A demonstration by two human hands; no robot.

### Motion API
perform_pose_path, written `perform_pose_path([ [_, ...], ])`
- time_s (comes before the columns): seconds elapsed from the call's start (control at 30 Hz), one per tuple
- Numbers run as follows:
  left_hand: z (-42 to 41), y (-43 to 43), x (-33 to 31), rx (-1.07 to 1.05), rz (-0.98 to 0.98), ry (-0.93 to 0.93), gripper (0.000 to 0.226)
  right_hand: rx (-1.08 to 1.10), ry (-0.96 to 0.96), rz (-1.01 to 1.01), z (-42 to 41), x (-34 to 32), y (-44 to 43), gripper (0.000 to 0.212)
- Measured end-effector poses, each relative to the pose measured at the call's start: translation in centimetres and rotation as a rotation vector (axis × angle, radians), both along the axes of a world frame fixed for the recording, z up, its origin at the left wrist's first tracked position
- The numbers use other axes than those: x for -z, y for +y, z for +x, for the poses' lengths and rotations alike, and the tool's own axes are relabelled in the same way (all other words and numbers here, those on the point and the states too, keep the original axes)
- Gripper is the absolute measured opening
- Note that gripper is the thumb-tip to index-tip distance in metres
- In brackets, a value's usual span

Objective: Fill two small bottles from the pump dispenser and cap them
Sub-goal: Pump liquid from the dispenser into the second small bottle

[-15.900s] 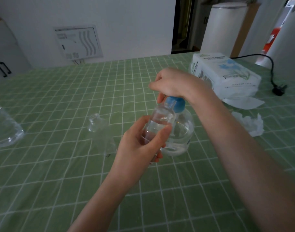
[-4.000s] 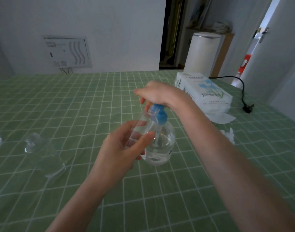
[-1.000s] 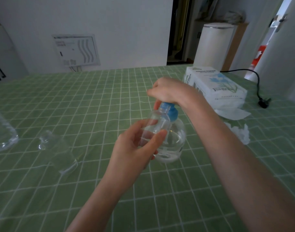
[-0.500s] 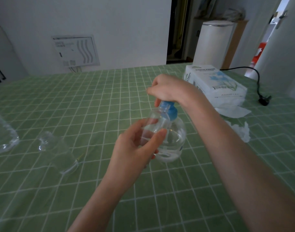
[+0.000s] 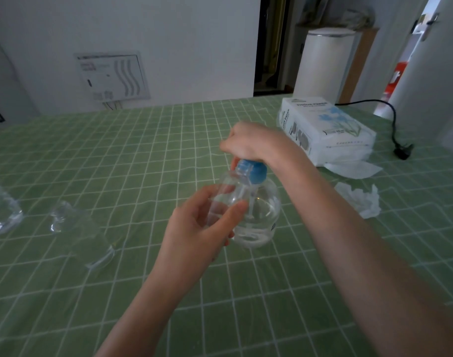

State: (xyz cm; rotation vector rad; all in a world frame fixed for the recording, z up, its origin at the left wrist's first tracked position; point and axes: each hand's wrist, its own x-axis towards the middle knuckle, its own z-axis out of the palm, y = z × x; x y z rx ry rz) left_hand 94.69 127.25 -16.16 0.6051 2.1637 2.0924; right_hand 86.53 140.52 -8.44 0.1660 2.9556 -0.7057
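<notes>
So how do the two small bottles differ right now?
The held bottle is gripped in the left hand, raised to the nozzle of the pump dispenser; the table bottle sits untouched on the tablecloth, well apart from that dispenser. Both are small and clear.

The right hand (image 5: 248, 143) now sits lower on the blue pump head (image 5: 253, 172), which stood raised four seconds ago. Only its lower part shows beneath the palm, pushed down onto the dispenser (image 5: 262, 217).

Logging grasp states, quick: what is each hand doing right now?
Left hand: closed around the small bottle.
Right hand: closed over the blue head of the pump dispenser.
</notes>
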Motion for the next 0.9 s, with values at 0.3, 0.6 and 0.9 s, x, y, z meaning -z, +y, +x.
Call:
perform_pose_path([
  [0.3, -0.1, 0.1, -0.7, -0.012, 0.01, 0.009, 0.039, 0.01, 0.08, -0.065, 0.0, -0.8, 0.0, 0.025],
  [0.6, -0.1, 0.1, -0.5, -0.004, 0.026, 0.007, 0.031, -0.008, 0.055, -0.026, -0.1, -0.5, 0.3, 0.031],
  [0.9, 0.0, -0.2, -0.1, 0.002, 0.007, 0.0, 0.028, 0.001, 0.033, 0.003, -0.1, 0.3, 0.1, 0.034],
])
